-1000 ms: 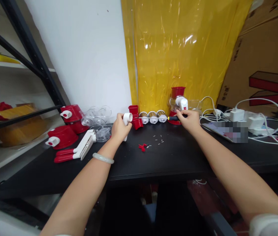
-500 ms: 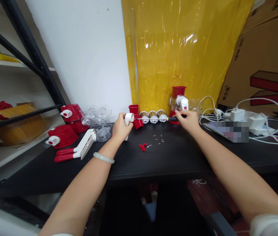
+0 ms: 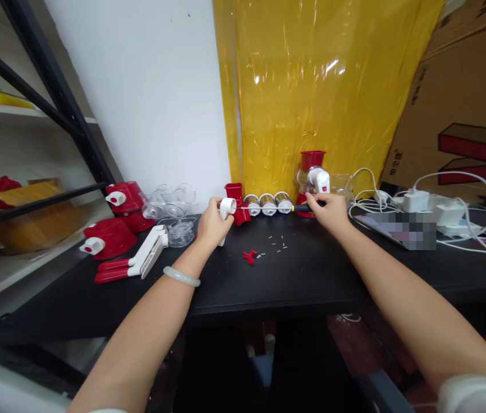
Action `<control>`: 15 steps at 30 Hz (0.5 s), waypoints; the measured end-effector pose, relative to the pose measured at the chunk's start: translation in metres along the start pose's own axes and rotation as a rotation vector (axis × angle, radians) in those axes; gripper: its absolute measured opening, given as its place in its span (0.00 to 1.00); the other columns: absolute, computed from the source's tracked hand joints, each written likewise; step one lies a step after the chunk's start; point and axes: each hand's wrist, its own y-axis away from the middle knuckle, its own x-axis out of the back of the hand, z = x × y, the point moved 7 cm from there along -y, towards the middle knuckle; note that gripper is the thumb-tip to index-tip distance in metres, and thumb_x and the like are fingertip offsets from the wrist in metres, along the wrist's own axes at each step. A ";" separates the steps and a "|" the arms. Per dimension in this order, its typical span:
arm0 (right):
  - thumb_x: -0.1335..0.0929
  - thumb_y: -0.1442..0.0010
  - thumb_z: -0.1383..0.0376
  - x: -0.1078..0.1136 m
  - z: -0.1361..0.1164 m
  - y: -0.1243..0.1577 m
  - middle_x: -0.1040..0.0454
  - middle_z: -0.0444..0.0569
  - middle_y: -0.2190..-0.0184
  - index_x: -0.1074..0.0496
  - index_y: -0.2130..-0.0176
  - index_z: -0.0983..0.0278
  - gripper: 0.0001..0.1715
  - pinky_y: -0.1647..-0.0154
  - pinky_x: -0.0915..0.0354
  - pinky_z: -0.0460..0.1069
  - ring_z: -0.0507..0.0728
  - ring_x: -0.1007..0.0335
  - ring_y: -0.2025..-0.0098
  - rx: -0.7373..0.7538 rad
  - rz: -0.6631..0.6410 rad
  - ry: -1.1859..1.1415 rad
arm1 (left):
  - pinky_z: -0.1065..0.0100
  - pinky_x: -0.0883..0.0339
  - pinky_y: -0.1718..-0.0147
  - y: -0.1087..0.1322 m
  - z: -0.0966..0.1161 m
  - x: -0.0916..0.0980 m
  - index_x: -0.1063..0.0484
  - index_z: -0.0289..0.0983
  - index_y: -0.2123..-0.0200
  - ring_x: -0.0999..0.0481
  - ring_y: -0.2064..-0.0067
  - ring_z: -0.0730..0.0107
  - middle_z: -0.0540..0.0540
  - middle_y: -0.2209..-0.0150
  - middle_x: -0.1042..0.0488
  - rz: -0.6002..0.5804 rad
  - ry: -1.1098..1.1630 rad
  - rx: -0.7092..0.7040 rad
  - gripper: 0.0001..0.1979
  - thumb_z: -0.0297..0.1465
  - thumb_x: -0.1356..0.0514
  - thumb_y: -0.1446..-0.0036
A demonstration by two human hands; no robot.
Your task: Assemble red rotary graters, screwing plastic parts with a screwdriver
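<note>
My left hand is closed around a white plastic part with a round, hollow end that faces right. In my right hand is a screwdriver with a black and yellow handle, held level. Its thin shaft passes in front of several metal grater drums and its tip reaches the white part's round end; whether it touches a screw inside, I cannot tell. Behind my left hand stands a red plastic feeder. Small red pieces and several tiny pins lie on the black table.
Red bases with white knobs, red-handled white arms and clear plastic parts sit at left. An assembled red and white grater is behind my right hand. A tablet, white chargers and cables are at right.
The white part in my left hand has shifted very slightly to the right. The screwdriver and my right hand stay almost in place.
</note>
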 end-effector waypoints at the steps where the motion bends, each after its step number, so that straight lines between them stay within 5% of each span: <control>1: 0.34 0.42 0.56 0.000 0.000 0.000 0.24 0.45 0.80 0.22 0.78 0.63 0.21 0.70 0.39 0.48 0.53 0.31 0.77 -0.002 0.000 0.001 | 0.63 0.32 0.59 0.000 0.000 0.000 0.37 0.41 0.53 0.23 0.58 0.59 0.45 0.57 0.24 -0.001 -0.003 0.004 0.20 0.32 0.40 0.51; 15: 0.34 0.42 0.55 0.001 -0.001 0.000 0.25 0.45 0.81 0.22 0.78 0.63 0.21 0.71 0.40 0.48 0.53 0.33 0.78 -0.008 0.001 0.017 | 0.63 0.31 0.59 0.000 0.000 0.000 0.37 0.41 0.52 0.23 0.58 0.60 0.45 0.57 0.24 -0.003 -0.003 0.012 0.20 0.32 0.40 0.50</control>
